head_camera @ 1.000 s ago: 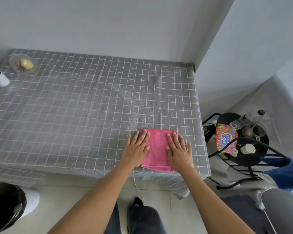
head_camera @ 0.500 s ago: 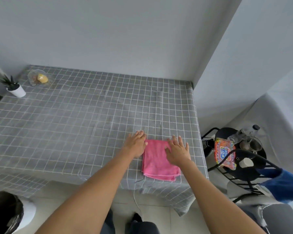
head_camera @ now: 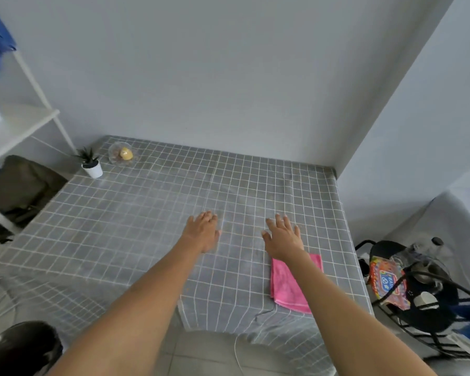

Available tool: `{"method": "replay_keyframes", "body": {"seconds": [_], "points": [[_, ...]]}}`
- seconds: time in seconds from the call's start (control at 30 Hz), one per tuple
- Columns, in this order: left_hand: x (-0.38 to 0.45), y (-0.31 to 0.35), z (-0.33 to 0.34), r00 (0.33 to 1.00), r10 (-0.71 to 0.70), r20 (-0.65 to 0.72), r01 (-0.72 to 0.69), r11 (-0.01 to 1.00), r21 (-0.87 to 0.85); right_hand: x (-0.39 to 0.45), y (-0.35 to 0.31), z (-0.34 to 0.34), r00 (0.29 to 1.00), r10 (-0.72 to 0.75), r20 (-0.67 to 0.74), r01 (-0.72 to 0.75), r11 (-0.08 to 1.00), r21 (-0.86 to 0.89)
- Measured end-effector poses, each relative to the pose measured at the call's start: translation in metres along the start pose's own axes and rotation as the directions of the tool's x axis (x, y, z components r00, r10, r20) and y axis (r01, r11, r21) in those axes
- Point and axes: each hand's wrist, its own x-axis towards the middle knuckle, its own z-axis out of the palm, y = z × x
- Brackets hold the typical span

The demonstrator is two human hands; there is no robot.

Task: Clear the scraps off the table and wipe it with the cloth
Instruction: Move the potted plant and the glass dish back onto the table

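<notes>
The cloth [head_camera: 288,283] lies folded at about 4 o'clock on the table [head_camera: 120,226], near the front right corner and partly under my right forearm; I judge it soft, light and limp, best pinched at its near folded edge or pressed flat under a palm. My left hand [head_camera: 202,232] and right hand [head_camera: 282,236] hover at 12 o'clock of it, fingers spread, gripping nothing. I see no scraps.

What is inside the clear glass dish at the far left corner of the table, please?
The glass dish holds one yellow rounded piece, with a brownish bit beside it. What they are is too small to tell, and the dish's floor under them is hidden.
</notes>
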Motion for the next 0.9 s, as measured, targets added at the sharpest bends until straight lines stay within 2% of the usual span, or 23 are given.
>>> {"method": "replay_keyframes", "body": {"seconds": [0.53,0.9], "points": [[-0.098,-0.241,0.026,0.973,-0.232,0.005,0.232,0.972,-0.045,-0.005,-0.243,0.041,0.984,-0.160,0.078,0.164,0.985,-0.055],[-0.110,-0.317,0.044,0.943,-0.333,0.025,0.334,0.939,-0.087,0.035,-0.320,0.054,0.958,-0.240,0.155,0.260,0.958,-0.125]]}}
